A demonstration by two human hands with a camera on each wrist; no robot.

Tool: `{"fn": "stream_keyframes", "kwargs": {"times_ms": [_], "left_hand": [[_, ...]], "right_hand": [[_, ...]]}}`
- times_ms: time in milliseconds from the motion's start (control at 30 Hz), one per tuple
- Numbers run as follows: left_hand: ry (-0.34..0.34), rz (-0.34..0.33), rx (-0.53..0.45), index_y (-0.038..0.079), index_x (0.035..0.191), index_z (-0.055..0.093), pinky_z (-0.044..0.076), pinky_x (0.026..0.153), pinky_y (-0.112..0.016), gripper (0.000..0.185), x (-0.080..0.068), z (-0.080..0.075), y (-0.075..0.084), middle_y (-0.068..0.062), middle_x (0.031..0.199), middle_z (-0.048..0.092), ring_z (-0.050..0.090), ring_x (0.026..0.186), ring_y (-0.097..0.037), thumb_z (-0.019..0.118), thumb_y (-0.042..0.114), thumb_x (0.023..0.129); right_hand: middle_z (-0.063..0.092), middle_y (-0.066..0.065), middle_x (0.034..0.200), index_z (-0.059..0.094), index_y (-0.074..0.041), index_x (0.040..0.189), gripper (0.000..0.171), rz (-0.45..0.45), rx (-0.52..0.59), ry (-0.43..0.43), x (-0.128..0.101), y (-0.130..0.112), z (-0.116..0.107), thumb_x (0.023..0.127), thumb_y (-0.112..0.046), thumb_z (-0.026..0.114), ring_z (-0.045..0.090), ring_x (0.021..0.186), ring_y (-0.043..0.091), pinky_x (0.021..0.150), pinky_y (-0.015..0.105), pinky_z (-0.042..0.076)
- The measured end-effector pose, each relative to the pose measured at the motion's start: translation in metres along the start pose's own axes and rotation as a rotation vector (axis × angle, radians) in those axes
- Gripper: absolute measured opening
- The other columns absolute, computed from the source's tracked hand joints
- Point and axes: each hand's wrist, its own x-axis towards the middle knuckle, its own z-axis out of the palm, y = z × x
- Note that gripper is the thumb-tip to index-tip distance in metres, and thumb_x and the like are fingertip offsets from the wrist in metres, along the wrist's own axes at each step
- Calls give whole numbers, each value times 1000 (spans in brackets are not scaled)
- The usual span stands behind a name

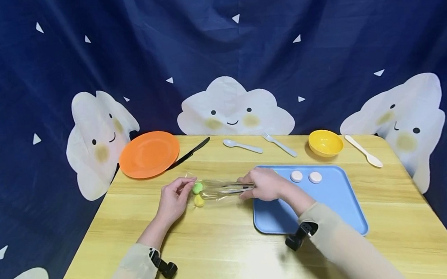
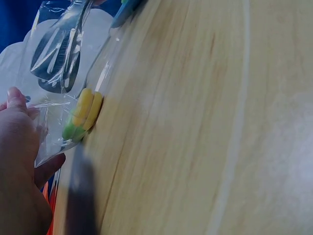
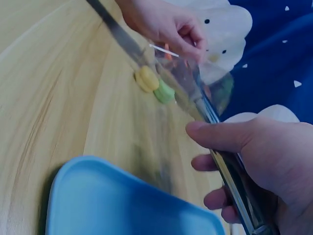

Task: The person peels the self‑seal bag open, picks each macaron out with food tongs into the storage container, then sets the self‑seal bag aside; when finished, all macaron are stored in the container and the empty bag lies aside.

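— What do we have in the middle of the head view?

— We see a clear plastic bag (image 1: 212, 189) lying on the wooden table (image 1: 225, 254), just left of centre. The left hand (image 1: 173, 200) pinches the bag's left end, fingers curled on the plastic. Inside the bag, near that hand, sit a green candy (image 1: 197, 187) and a yellow candy (image 1: 199, 200), the green one above the yellow in the frame, touching or nearly so.

— And the other hand?

— The right hand (image 1: 265, 183) grips metal tongs (image 1: 231, 186), thumb on top and fingers wrapped under, as the right wrist view shows plainly. The tongs point left, their tips inside the bag, close to the candies. Whether the tips touch a candy, we cannot tell.

— What lies to the right?

— A blue tray (image 1: 333, 205) sits just right of centre, its left edge under the right hand. Two white round candies (image 1: 305, 176) rest side by side near the tray's upper edge.

— And along the top of the table?

— From left to right we see an orange plate (image 1: 150, 154), a black knife (image 1: 190, 153) with one end beside the plate, a white spoon (image 1: 242, 146), a white fork (image 1: 280, 144), a yellow bowl (image 1: 325, 142) and a cream spoon (image 1: 364, 150). Behind hangs a dark blue cloth (image 1: 214, 34) with smiling clouds.
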Motion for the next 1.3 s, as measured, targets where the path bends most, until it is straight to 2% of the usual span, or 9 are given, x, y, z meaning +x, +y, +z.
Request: {"fn": "stream_keyframes", "kwargs": {"times_ms": [133,267,433,667,867,967,1067,1167,1300], "left_hand": [[8,21,3,1,104,78,61,86,-21,9,-1,3,0,-9,112,79,77,102,-31,74,-2,97],[-2,44,5,-2,103,78,60,87,-20,8,-3,6,0,-12,111,79,76,103,-34,74,-4,97],[5,69,6,-3,102,77,60,85,-17,9,-4,9,3,-15,110,79,76,101,-35,74,-7,95],[9,88,19,-1,102,78,60,81,-15,11,-5,11,1,-16,109,79,78,97,-32,75,-8,94],[-14,64,6,-1,103,78,60,76,-15,8,-5,9,1,-13,110,79,78,91,-32,74,-4,97],[-20,48,8,0,103,78,59,72,-14,8,-4,6,1,-13,110,79,78,87,-32,74,-3,97],[-33,26,37,2,106,78,58,70,-13,10,-4,2,1,-12,109,79,77,86,-29,75,0,97],[-80,-33,41,3,113,78,60,74,-15,15,-4,-3,2,-12,111,79,77,91,-27,77,3,98],[-166,-101,-5,-3,121,74,61,84,-19,23,-4,-9,2,-18,119,76,75,103,-33,75,2,99]], "right_hand": [[70,6,136,71,-9,138,52,-45,31,-42,2,2,2,96,-38,81,69,121,25,94,43,60],[70,6,137,70,-10,140,55,-41,2,-68,6,0,6,95,-39,82,65,128,29,103,49,57],[71,5,135,72,-13,138,56,-30,-62,-65,10,-4,12,93,-43,83,67,124,29,99,49,59],[74,-2,130,77,-21,132,45,-47,-123,-21,6,-5,18,94,-45,80,72,113,26,86,46,62],[74,0,131,75,-16,134,45,-62,-117,6,-9,-2,11,96,-41,79,73,111,25,88,46,61],[75,0,129,76,-15,132,44,-55,-110,27,-19,2,4,96,-40,80,73,104,22,81,44,61],[75,1,127,76,-13,132,44,-49,-110,44,-29,7,-2,96,-38,80,73,103,22,78,44,60],[76,1,126,75,-13,134,45,-46,-118,63,-39,11,-6,96,-39,80,73,105,22,77,43,60],[77,1,122,77,-15,132,44,-33,-118,87,-51,17,-10,95,-39,81,69,89,14,66,35,54]]}}
